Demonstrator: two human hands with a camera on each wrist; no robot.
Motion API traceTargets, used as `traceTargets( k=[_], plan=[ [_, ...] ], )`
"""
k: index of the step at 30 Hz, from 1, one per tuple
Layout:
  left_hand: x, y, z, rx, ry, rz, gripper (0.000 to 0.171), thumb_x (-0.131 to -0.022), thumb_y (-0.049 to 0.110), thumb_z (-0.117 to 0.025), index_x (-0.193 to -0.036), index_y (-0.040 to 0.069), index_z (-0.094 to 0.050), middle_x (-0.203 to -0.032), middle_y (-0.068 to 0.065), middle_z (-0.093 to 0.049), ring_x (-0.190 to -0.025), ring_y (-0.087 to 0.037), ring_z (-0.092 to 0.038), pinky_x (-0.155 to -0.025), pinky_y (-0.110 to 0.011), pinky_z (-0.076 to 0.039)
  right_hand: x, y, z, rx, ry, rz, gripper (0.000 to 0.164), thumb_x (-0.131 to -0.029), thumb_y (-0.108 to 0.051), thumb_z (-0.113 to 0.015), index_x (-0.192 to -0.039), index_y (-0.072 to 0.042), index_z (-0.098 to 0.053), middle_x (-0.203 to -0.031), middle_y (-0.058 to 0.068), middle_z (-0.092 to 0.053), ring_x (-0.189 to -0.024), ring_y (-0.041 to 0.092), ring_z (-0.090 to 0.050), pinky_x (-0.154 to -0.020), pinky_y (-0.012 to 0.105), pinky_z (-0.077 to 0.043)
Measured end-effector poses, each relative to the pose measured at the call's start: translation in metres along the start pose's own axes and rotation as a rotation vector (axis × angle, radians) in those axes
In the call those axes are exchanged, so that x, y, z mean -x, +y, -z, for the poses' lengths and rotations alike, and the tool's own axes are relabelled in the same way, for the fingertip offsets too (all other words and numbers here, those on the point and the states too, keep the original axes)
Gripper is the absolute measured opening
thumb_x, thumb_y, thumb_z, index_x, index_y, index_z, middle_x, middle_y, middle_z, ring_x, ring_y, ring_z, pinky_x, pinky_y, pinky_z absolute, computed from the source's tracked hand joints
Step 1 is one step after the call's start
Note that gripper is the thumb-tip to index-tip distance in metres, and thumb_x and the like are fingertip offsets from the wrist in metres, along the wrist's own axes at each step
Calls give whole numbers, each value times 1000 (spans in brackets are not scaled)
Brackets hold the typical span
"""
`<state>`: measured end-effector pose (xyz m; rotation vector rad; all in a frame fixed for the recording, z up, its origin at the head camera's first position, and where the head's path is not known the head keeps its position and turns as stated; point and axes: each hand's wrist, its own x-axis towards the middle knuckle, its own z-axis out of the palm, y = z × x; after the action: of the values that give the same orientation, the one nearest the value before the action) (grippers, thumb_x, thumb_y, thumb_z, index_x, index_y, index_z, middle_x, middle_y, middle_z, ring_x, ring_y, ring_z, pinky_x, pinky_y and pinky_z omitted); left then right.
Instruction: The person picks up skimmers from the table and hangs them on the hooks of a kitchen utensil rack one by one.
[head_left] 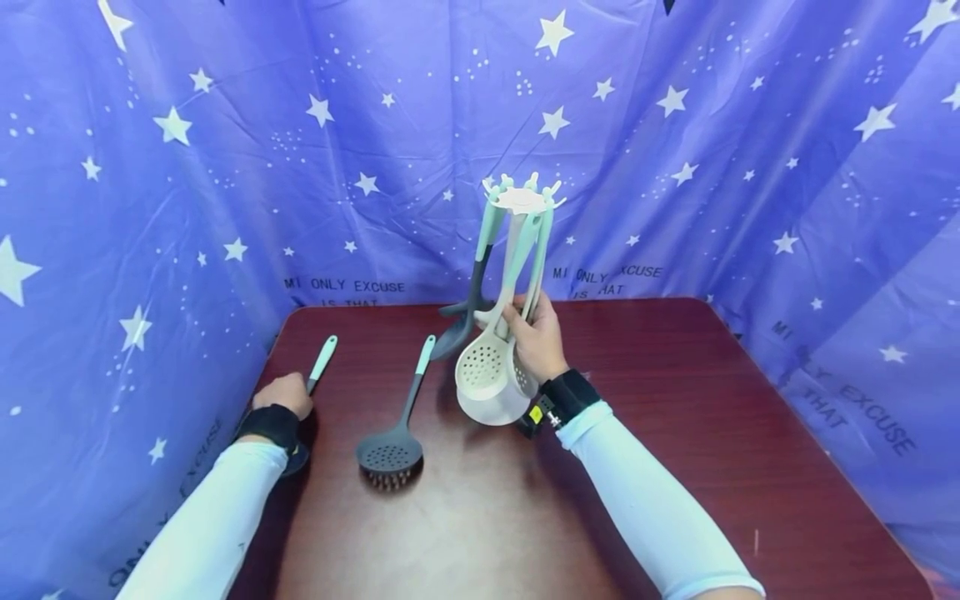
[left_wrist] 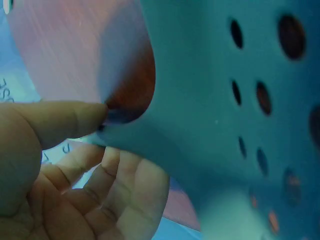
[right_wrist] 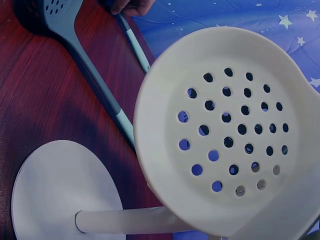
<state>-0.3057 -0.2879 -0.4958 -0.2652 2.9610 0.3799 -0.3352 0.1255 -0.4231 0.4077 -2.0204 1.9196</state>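
Note:
At the table's left, my left hand (head_left: 287, 395) grips the neck of a dark perforated utensil with a mint handle (head_left: 322, 360). The left wrist view shows thumb and fingers pinching that slotted utensil (left_wrist: 185, 115) near its holed head. My right hand (head_left: 542, 337) holds a white utensil stand (head_left: 519, 200) around its pole, behind hanging utensils. From its hooks hang a white skimmer (head_left: 483, 362) and dark utensils (head_left: 453, 335) with mint grips. The skimmer's holed head (right_wrist: 235, 125) fills much of the right wrist view, where the right hand is hidden.
A dark skimmer (head_left: 390, 450) with a mint handle lies on the dark red table (head_left: 645, 467) between the hands. The stand's round white base (right_wrist: 65, 185) shows in the right wrist view. Blue star-printed curtains (head_left: 420, 125) surround the table.

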Motion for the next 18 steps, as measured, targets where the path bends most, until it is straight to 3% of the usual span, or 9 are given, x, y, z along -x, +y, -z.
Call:
traceTargets(
  k=[5, 9, 12, 18],
  plan=[
    [-1, 6, -4, -7, 21, -1, 16, -90, 6, -59, -100, -4, -66, -112, -37, -66, -101, -53, -66, -81, -64, -53, 5, -20, 0, 12, -23, -12, 18, -104, -4, -61, -117, 5, -53, -87, 0, -60, -71, 10, -51, -64, 24, -42],
    [-2, 9, -7, -17, 68, -38, 12, -90, 8, -59, -92, -1, -67, -108, -35, -68, -96, -54, -66, -78, -64, -53, 12, -40, 0, 32, -28, -13, 18, -104, -5, -61, -116, 6, -53, -88, 3, -59, -73, 11, -52, -67, 25, -43],
    [-2, 14, -10, -5, 100, -74, 10, -90, 7, -60, -89, 0, -67, -104, -34, -69, -94, -54, -67, -77, -65, -53, 13, -41, 0, 49, -26, -20, 18, -105, -6, -60, -116, 6, -53, -90, 3, -60, -76, 15, -54, -68, 25, -44],
    [3, 38, -4, 139, 226, -153, 12, -91, 12, -69, -88, 7, -59, -91, -22, -71, -82, -46, -67, -70, -59, -51, 14, -39, -2, 62, -20, -24, 16, -105, -6, -60, -115, 4, -53, -86, 3, -59, -74, 12, -52, -67, 26, -43]
  ],
)
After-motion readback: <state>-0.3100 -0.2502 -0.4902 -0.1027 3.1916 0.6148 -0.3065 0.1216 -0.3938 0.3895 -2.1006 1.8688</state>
